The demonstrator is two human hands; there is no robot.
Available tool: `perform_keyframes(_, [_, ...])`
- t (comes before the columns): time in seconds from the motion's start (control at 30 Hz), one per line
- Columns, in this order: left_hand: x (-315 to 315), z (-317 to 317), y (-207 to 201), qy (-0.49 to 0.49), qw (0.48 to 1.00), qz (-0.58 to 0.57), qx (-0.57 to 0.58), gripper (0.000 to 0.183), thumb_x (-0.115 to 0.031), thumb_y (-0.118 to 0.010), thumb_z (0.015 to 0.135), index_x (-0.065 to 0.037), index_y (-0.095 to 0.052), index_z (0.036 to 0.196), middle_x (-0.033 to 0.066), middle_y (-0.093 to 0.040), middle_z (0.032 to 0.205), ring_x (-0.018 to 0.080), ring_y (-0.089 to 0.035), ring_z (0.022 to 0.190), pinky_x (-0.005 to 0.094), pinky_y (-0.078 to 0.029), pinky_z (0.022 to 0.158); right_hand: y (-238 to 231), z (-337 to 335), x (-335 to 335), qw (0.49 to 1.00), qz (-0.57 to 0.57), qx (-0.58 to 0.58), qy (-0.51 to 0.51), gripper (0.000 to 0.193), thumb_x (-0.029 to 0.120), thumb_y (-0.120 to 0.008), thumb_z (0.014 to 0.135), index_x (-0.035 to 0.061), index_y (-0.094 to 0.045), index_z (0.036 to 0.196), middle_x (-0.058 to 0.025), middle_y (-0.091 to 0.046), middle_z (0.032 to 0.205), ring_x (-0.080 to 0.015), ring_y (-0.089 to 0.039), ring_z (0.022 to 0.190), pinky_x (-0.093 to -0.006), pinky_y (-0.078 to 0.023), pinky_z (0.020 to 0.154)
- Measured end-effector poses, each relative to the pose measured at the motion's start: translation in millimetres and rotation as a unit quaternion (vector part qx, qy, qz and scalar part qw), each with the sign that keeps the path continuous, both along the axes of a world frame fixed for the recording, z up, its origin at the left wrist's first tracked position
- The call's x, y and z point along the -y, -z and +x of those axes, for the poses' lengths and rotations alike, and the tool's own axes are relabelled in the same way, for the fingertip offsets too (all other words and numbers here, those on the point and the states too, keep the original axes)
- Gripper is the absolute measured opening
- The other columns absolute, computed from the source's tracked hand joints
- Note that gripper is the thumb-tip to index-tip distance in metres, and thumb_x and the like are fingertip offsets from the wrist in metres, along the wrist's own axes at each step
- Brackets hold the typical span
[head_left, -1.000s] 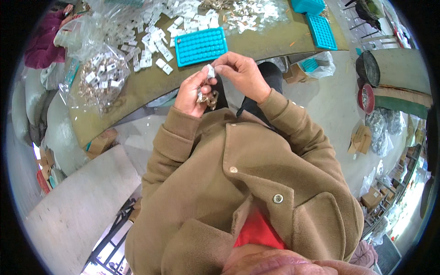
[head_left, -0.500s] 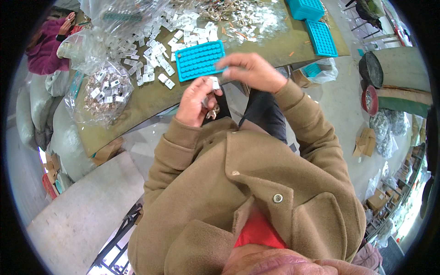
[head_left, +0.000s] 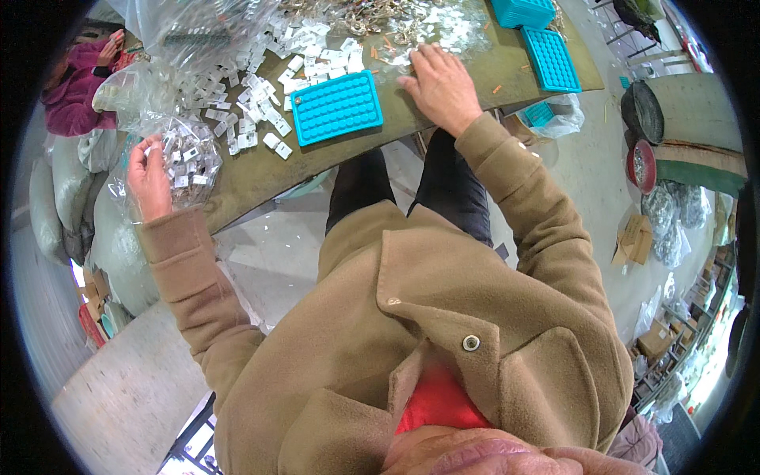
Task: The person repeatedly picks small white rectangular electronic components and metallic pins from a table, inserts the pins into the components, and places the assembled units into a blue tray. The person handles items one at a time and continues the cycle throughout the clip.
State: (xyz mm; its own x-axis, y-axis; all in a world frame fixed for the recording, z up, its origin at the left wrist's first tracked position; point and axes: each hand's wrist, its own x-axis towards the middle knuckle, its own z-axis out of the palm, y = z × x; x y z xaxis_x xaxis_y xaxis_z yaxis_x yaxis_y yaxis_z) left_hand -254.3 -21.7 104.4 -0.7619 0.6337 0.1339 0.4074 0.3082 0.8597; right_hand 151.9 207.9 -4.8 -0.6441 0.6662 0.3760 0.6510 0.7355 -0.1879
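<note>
My left hand (head_left: 149, 180) is at the left side of a clear plastic bag (head_left: 207, 176) holding white cards (head_left: 184, 157) and metal-coloured pieces. Its fingers are curled, and I cannot make out what is in them. Flat on the table, palm down, my right hand (head_left: 445, 89) is open, thumb apart, fingertips at the edge of scattered whitish pieces (head_left: 455, 36). Between the hands lies a blue tray (head_left: 338, 108) with rows of rounded cells and one small metal-coloured piece at its upper left corner. Loose white cards (head_left: 257, 99) are spread left of it.
Metal-coloured pieces (head_left: 372, 17) lie heaped at the back. Several stacked blue trays (head_left: 522, 12) and another tray (head_left: 551, 60) occupy the table's right end. Large plastic bags (head_left: 202, 32) stand back left, near a person in a purple top (head_left: 75, 99). Orange bits (head_left: 497, 89) dot the table.
My left hand has gone from in front of the tray, where it held a white card and metal-coloured piece, left to the bag. My right hand has moved away from the tray onto the table.
</note>
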Motion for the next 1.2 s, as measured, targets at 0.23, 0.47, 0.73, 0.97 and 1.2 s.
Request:
perform_keyframes(0.23, [7,-24,31,-0.024,0.858,-0.235,-0.456,0.032,-0.019,-0.062,0.086,-0.008,-0.064,0.116,0.0134,-0.065,0.110,0.0283,-0.060,0.104,0.0395,-0.046,0.090,-16,4,41,0.993,-0.045,-0.006,-0.108,0.040,0.023,-0.061,0.089,0.0042,-0.056,0.124,-0.0172,-0.051,0.133,-0.0350,-0.048,0.123,-0.0420,-0.039,0.103])
perform_keyframes(0.47, [6,0,18,0.005,0.831,-0.284,-0.478,0.044,-0.037,-0.054,0.093,-0.009,-0.057,0.128,0.0169,-0.059,0.126,0.0347,-0.051,0.120,0.0433,-0.038,0.101,-28,3,-52,0.970,-0.155,-0.185,0.029,0.030,0.033,-0.057,0.092,0.0057,-0.070,0.097,-0.0151,-0.069,0.078,-0.0304,-0.067,0.070,-0.0367,-0.052,0.065])
perform_keyframes(0.73, [13,74,-33,0.057,0.962,-0.099,-0.246,0.040,-0.026,-0.055,0.096,-0.001,-0.057,0.128,0.0152,-0.055,0.134,0.0254,-0.051,0.124,0.0369,-0.035,0.106,-5,-23,-106,0.978,-0.188,-0.033,0.082,0.039,0.043,-0.061,0.085,0.0056,-0.071,0.088,-0.0158,-0.068,0.077,-0.0329,-0.065,0.076,-0.0440,-0.049,0.071])
perform_keyframes(0.97, [-26,184,-8,0.196,0.919,0.109,0.324,0.034,-0.019,-0.055,0.097,-0.001,-0.058,0.126,0.0111,-0.062,0.124,0.0165,-0.059,0.108,0.0284,-0.047,0.089,-45,-24,-71,0.932,-0.298,-0.205,0.024,0.028,0.029,-0.064,0.086,0.0016,-0.065,0.084,-0.0054,-0.061,0.069,-0.0126,-0.061,0.067,-0.0311,-0.047,0.061])
perform_keyframes(1.2, [-93,215,36,0.175,0.837,0.108,0.506,0.034,-0.021,-0.057,0.097,-0.004,-0.057,0.126,0.0041,-0.064,0.118,0.0059,-0.057,0.089,0.0194,-0.047,0.074,-73,-45,-9,0.846,-0.462,-0.240,-0.112,0.018,0.021,-0.062,0.091,0.0035,-0.059,0.091,-0.0003,-0.061,0.074,-0.0052,-0.057,0.062,-0.0204,-0.047,0.058])
